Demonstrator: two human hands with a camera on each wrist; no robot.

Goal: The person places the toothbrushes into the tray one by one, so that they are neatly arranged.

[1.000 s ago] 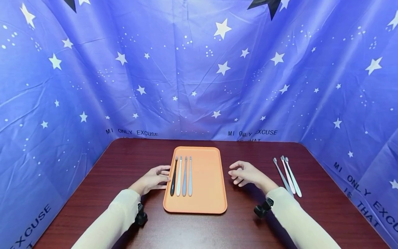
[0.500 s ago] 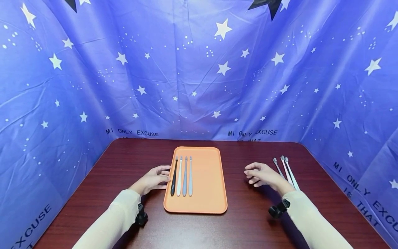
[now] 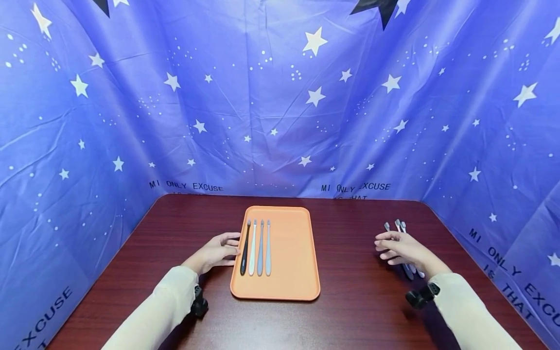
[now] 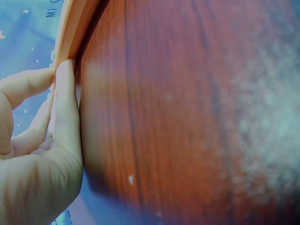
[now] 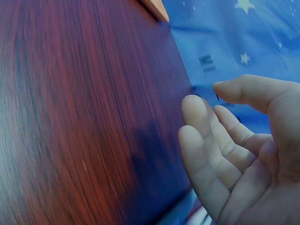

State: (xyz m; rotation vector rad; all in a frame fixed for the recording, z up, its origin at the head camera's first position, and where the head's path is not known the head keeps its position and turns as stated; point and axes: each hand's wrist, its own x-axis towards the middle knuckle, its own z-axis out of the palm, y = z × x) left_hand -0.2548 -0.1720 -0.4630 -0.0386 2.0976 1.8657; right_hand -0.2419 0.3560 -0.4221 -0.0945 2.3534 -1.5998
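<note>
An orange tray (image 3: 290,253) lies on the table, bearing a row of toothbrushes: a black one (image 3: 243,261), a white one (image 3: 252,260), a blue-grey one (image 3: 260,260) and a pale grey-blue one (image 3: 268,260). My left hand (image 3: 213,253) touches the tray's left rim with fairly straight fingers; in the left wrist view, fingertips (image 4: 65,68) meet the rim. My right hand (image 3: 404,250) hovers over three more toothbrushes (image 3: 409,273) at the right, hiding their middles. Its fingers are loosely bent with nothing between them, as the right wrist view of the hand (image 5: 239,164) confirms.
The dark red wooden table (image 3: 350,272) runs back to a blue star-printed curtain (image 3: 280,97), which also hangs along both sides. Each wrist carries a small black camera, one at the left (image 3: 199,302) and one at the right (image 3: 422,295). Table surface separates the tray from the right-hand toothbrushes.
My right hand has moved right, from beside the tray to over the three loose toothbrushes, covering part of them. The left hand, the tray and its toothbrushes have stayed in place.
</note>
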